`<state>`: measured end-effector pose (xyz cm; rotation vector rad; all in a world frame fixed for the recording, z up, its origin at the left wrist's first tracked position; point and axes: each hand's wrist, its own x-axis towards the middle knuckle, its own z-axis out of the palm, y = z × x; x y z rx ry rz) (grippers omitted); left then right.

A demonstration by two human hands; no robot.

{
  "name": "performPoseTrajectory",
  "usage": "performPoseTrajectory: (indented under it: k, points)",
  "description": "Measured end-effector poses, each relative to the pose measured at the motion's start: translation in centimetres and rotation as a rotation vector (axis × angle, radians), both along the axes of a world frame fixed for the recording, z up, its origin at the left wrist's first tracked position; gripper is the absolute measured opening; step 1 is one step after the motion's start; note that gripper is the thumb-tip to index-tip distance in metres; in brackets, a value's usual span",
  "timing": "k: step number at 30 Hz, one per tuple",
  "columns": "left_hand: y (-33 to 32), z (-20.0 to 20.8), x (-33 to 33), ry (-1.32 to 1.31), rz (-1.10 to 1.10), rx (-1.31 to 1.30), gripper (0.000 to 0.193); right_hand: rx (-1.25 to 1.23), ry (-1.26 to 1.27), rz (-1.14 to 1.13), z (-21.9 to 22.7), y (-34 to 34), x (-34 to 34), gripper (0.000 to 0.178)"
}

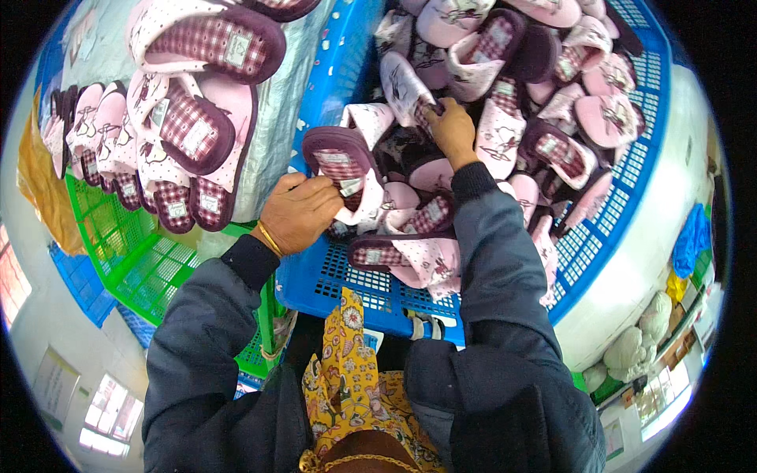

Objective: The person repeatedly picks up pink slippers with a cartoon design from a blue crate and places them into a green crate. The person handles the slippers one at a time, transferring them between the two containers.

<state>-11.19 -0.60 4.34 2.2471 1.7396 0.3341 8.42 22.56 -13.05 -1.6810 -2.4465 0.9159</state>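
Note:
A big blue plastic basket (650, 118) holds a heap of pink slippers with plum checked insoles. My left hand (298, 211), with a gold bangle at the wrist, is closed on the side of a slipper (371, 185) at the basket's left rim. This slipper's checked insole faces up and toward me. Further in, my right hand (453, 132) reaches into the heap, its fingers closed around the heel end of another pink slipper (404, 83). The fingertips there are partly hidden by the slipper. More slippers (430, 256) lie under and around both hands.
On the left, a table covered in clear plastic (277, 110) carries a row of slippers (110, 126) and a stack of slippers (197, 118). Below it stands a green plastic crate (150, 260). White sacks (631, 347) and a blue bag (691, 240) are at the far right.

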Motion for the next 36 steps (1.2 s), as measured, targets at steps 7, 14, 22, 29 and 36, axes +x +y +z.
performPoseTrajectory:
  k: [7, 14, 22, 29, 36]
  points:
    - [0.0, 0.1, 0.5, 0.002, 0.010, -0.007, 0.024, -0.317, 0.426, -0.439, 14.4, -5.2, 8.1, 0.032]
    - [2.1, 2.4, 6.3, -0.074, 0.301, 0.118, 0.010, -0.402, 0.835, -0.992, 18.5, -15.9, 16.6, 0.022]
    - [4.7, 1.1, 20.4, -0.948, 1.079, -0.253, 0.027, -0.322, 0.956, -1.234, 18.3, -22.5, 20.5, 0.021]
    - [4.3, 0.6, 25.2, -1.241, 0.986, -0.372, 0.020, -0.532, 0.868, -1.154, 16.9, -23.0, 20.8, 0.019]
    - [4.7, 1.0, 27.3, -1.498, 0.979, -0.423, 0.016, -0.527, 0.883, -1.136, 16.4, -22.9, 22.5, 0.020]
